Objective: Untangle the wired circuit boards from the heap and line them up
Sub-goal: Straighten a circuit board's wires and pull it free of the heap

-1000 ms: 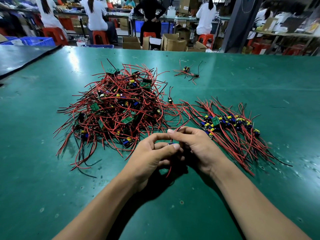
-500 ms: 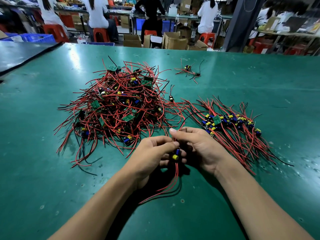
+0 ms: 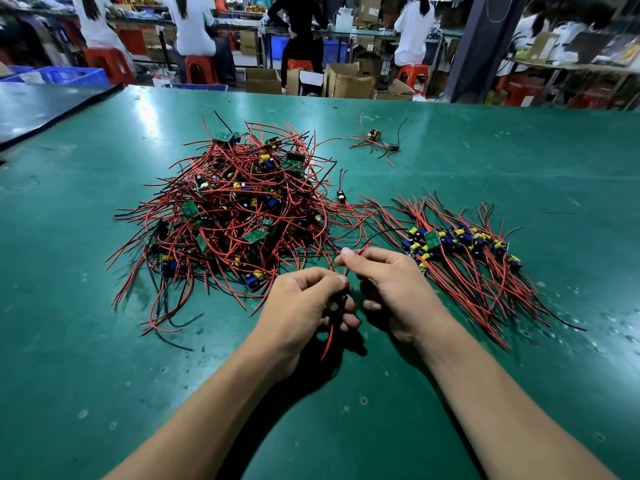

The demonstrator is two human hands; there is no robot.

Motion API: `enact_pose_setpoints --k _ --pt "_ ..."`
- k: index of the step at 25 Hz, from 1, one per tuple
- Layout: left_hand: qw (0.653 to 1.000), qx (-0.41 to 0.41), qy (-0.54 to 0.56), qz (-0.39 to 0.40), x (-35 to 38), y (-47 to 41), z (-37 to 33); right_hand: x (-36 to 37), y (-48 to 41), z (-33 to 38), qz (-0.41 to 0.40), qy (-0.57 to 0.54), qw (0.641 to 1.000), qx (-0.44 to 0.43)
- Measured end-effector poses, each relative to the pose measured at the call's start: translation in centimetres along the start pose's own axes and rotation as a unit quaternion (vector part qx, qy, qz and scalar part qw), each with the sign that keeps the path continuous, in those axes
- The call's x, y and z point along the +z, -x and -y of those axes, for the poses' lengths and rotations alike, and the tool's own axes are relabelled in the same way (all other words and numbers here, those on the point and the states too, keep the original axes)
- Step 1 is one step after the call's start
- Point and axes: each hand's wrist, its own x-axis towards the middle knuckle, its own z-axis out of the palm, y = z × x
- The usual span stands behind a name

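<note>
Hands at work on a green table [image 3: 485,150]: the left hand [image 3: 301,306] grips one wired circuit board [image 3: 334,305], the right hand [image 3: 391,285] pinches its red wire [image 3: 347,268]. Tangled heap [image 3: 235,209] lies beyond-left, lined-up boards [image 3: 460,242] to the right. Cardboard boxes [image 3: 346,81] behind stand open, contents unseen.

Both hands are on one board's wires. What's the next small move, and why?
Probably draw the right hand along the red wire it pinches, away from the left hand, which grips the circuit board. The wire curves past the pinch, while the lined-up row beside the right hand has straighter leads.
</note>
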Motion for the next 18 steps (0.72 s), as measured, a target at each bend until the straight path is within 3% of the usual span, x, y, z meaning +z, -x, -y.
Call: enact_pose_setpoints --k 4,10,16,18 --pt "0.997 -0.026 0.075 0.026 0.2 0.3 -0.3 -0.3 -0.4 0.1 -0.045 -0.02 0.998 -0.024" --pt "0.996 -0.03 0.06 0.051 0.0 0.5 -0.5 -0.4 -0.9 -0.1 -0.084 -0.093 0.991 -0.035" --pt "0.996 -0.031 0.084 0.026 -0.1 0.2 -0.4 -0.4 0.0 0.1 0.102 -0.078 0.991 0.045" --pt "0.996 -0.028 0.086 0.024 -0.2 0.1 -0.4 -0.4 0.0 0.0 0.107 -0.058 0.991 0.05"
